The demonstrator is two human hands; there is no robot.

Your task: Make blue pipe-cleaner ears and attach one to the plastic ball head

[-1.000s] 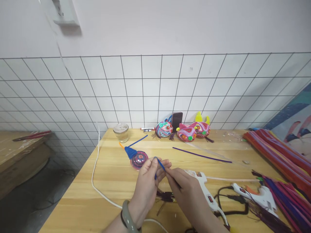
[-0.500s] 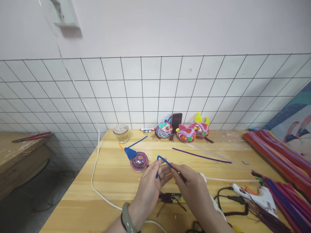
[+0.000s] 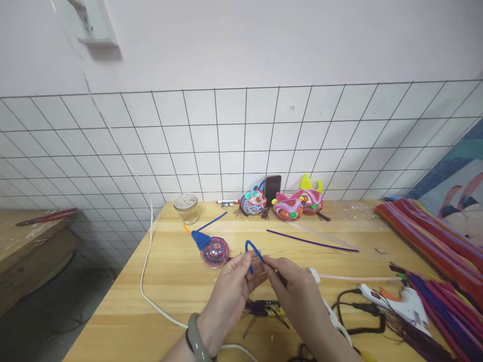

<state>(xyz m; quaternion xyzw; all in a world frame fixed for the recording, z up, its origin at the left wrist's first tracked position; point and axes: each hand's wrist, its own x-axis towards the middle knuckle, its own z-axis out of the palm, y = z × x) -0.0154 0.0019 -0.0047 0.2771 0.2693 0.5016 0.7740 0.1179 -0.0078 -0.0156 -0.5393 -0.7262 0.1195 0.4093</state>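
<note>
Jade-green, a bangle (image 3: 196,338) circles the wrist nearest the camera, behind the left hand (image 3: 230,291). That hand pinches the lower end of a short blue pipe cleaner (image 3: 252,249) between thumb and fingertips, while the right hand (image 3: 298,294) grips the other end just beside it; the piece arches up in a small loop between the two, held above the wooden table (image 3: 177,281). Under the hands lies a dark bundle of trimmed pipe cleaner ends (image 3: 262,309). A white cord (image 3: 151,296) runs along the left side of the table and curls back toward the wrist. Right of the right hand, a white hot glue gun (image 3: 400,301) rests on its side with a black cable (image 3: 354,314) looping beside it, and a second white glue gun shows only partly behind the right hand. Along the right edge lie heaps of pipe cleaners (image 3: 437,241), red farther back, purple and blue nearer.

Just beyond the hands sits a pink and purple domed ornament (image 3: 215,251) with a blue pipe cleaner cone (image 3: 202,237) touching it. A long purple pipe cleaner (image 3: 311,241) lies flat farther right. Near the tiled wall stand a small glass jar (image 3: 186,208), three colourful pipe cleaner figures (image 3: 287,205) in a row, and a dark phone (image 3: 272,187) propped upright behind them.
</note>
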